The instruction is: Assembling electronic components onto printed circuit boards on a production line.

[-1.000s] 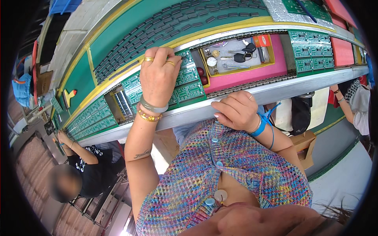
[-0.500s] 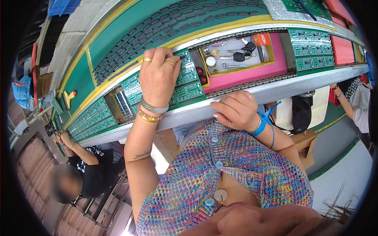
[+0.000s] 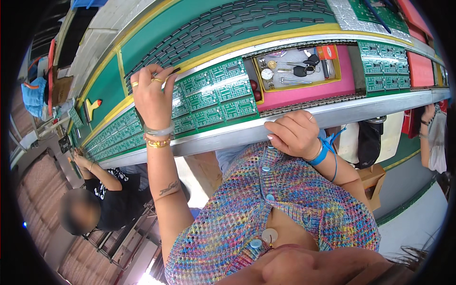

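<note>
Black chip (image 3: 177,70), at tip of left-hand grip (image 3: 154,99), near circuit boards (image 3: 219,95)

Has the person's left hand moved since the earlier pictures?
Yes: the left hand has shifted left, nearer the yellow divider on the green worktop.

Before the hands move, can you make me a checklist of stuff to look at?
1. Left hand pinching a black chip: ok.
2. Chip's pins straight: cannot tell, too small.
3. Left hand clear of the green circuit boards: not ok, it covers part of them.
4. Right hand off the boards: ok, it's at the metal rail.
5. Keys inside the yellow-edged tray: ok.
</note>
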`<state>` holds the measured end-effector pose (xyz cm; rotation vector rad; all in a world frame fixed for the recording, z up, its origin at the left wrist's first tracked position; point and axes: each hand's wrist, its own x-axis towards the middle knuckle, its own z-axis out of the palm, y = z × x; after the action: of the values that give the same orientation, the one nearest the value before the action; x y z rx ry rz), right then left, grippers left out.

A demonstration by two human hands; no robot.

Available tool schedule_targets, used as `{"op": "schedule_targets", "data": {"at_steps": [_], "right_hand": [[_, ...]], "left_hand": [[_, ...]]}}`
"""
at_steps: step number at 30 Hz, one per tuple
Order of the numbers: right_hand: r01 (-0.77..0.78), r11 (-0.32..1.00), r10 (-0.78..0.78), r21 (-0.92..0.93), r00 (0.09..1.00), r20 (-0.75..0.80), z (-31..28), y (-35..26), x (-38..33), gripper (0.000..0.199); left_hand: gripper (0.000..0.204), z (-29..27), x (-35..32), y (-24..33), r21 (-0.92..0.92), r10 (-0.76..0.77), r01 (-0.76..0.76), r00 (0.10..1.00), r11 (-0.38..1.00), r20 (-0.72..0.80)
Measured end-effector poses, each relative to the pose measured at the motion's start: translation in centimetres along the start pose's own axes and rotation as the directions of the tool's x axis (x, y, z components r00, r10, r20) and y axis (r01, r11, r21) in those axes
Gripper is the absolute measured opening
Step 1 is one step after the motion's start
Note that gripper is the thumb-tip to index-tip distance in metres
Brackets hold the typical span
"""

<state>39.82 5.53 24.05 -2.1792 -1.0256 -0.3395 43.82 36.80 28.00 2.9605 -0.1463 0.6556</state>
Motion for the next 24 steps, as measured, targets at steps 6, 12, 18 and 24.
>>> {"op": "schedule_targets", "data": {"at_steps": [6,12,18,24], "right_hand": [[-0.023,1.0,0.023,-0.021,1.0,0.016,0.0,-0.2,0.0,0.026],[-0.025,0.999,0.025,-0.031,1.0,0.012,0.1,0.1,-0.1,0.026],[-0.025,0.999,0.025,-0.026,1.0,-0.001,0.1,0.1,-0.1,0.026],[-0.022,0.999,0.021,-0.029,1.0,-0.02,0.1,0.0,0.0,0.026]], "left_hand": [[0.018,1.2,-0.4,-0.8,-0.011,0.016,-0.016,1.0,1.0,0.003],[0.016,-0.4,-0.1,5.5,-0.285,0.159,-0.134,0.985,0.949,0.068],[0.017,1.1,-0.3,8.6,-0.331,0.167,-0.111,0.975,0.937,0.146],[0.016,1.2,-0.5,9.1,-0.301,0.166,-0.106,0.969,0.948,0.183]]}}
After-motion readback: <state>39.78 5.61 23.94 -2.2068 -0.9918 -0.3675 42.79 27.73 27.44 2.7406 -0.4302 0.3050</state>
